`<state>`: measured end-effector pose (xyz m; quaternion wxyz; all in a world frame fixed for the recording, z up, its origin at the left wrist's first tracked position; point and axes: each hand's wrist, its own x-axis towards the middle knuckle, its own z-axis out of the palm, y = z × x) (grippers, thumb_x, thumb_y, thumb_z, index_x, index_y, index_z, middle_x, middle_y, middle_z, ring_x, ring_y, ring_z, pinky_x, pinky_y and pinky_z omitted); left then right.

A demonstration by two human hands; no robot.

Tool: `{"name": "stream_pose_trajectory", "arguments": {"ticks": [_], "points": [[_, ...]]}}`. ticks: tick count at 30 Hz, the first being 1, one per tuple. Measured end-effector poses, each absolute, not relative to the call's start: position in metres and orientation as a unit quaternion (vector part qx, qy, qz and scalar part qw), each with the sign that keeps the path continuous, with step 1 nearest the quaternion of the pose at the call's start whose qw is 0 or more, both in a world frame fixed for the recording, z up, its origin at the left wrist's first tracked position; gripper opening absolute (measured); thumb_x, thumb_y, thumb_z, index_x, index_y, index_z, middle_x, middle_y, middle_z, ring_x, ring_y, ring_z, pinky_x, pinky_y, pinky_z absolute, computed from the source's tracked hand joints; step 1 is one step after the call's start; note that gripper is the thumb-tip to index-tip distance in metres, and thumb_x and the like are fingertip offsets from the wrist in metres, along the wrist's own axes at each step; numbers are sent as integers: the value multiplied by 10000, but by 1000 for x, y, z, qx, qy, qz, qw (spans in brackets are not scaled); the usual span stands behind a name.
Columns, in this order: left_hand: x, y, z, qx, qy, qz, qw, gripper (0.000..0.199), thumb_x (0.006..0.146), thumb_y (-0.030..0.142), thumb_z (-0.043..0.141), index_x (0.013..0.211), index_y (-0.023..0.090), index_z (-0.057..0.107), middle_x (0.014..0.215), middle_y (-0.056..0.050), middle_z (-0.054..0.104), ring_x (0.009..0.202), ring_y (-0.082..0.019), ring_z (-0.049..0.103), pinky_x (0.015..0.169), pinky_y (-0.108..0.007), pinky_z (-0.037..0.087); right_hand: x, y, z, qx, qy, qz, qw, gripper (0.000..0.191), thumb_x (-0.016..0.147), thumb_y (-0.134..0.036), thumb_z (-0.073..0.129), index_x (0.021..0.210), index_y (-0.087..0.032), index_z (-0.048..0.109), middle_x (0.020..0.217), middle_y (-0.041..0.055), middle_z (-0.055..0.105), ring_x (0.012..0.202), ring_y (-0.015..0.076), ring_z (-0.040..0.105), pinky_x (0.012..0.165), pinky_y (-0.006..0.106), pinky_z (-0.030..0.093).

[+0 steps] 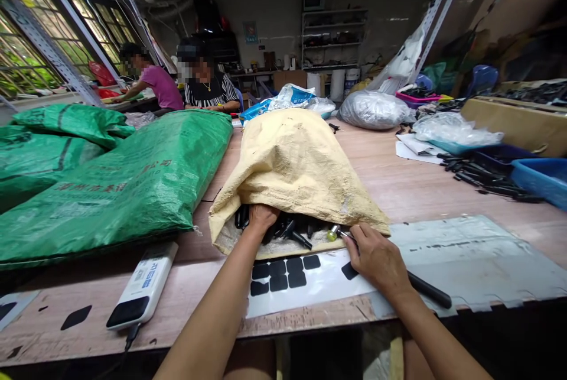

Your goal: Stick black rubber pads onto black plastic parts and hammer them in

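Note:
A cream woven sack [292, 161] lies on the table with its mouth facing me. Inside the mouth are several black parts [295, 233]. My left hand [263, 217] reaches into the sack, its fingers hidden among the parts. My right hand [374, 253] is closed on a hammer at the right corner of the sack's mouth. The hammer's yellowish head [333, 233] rests at the lower edge of the opening, and its black handle [429, 289] sticks out behind my hand. Below the opening lies a white sheet with black rounded squares [278, 282].
Green sacks [133, 185] fill the left side. A white power bank [144, 285] with a cable lies near the front edge. On the right are black parts [487, 179], a blue bin [543, 179] and a translucent mat [478, 262]. Two people [208, 87] sit beyond the table.

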<state>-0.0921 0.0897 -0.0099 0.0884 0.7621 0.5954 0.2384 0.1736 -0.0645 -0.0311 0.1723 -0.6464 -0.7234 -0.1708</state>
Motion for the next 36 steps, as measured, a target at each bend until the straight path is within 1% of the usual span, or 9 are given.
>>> {"name": "stream_pose_trajectory", "arguments": {"ticks": [5,8,11,15,17,21,26,33,36], "points": [[-87,66,2,759,609,221,68,425,866,172,521,1270,224,644,1325,-73,657,1315,-290,511,1145,-385,355,174,-64,-31,-644,-722,-167,188,206,994,-323,457,867,-204,566,879,55,609,840,197,554,707,313,312],[-90,51,5,749,624,215,60,356,902,259,510,1205,162,670,1267,-141,670,1271,-338,531,1110,-436,370,174,-64,-30,-647,-720,-170,184,208,991,-344,468,877,-204,571,878,48,605,843,194,552,705,309,310],[-92,26,5,735,631,248,30,379,947,360,491,1176,109,659,1170,-197,662,1172,-352,563,1041,-464,406,174,-64,-30,-652,-719,-166,174,213,993,-357,466,882,-206,567,886,43,600,845,193,552,703,310,306],[-79,-18,0,733,569,369,-44,325,953,392,538,1178,185,650,1118,-123,642,1073,-293,560,958,-423,413,173,-65,-29,-655,-718,-158,172,210,992,-355,471,882,-203,566,891,46,600,849,195,552,706,311,304],[-69,-36,-5,766,535,354,-45,260,934,414,590,1082,222,685,1021,-85,661,986,-275,561,885,-409,401,173,-65,-29,-654,-718,-158,177,206,988,-351,476,880,-201,568,891,49,603,846,195,551,703,311,303],[-58,-50,-15,817,501,283,-12,223,944,420,599,933,234,720,849,-53,676,893,-256,552,809,-403,363,174,-65,-29,-650,-720,-160,187,202,981,-340,484,867,-196,570,878,53,607,831,190,549,696,308,304],[-69,-59,-21,851,453,261,43,177,923,351,649,1052,246,709,939,-44,683,940,-249,546,865,-412,360,174,-65,-28,-650,-720,-156,187,207,984,-345,483,874,-196,574,881,54,613,839,191,557,701,305,314],[-84,-80,-24,827,460,266,185,192,886,273,672,1074,259,705,940,-44,654,940,-242,566,865,-400,393,178,-65,-27,-636,-741,-114,185,163,974,-327,497,918,-209,595,933,44,629,910,198,589,746,297,367],[-85,-78,-26,801,469,287,234,177,842,258,709,1019,249,712,925,-39,658,942,-243,578,871,-396,407,184,-64,-25,-629,-750,-77,188,155,984,-285,482,946,-214,614,931,32,640,895,181,610,726,283,391]]}}
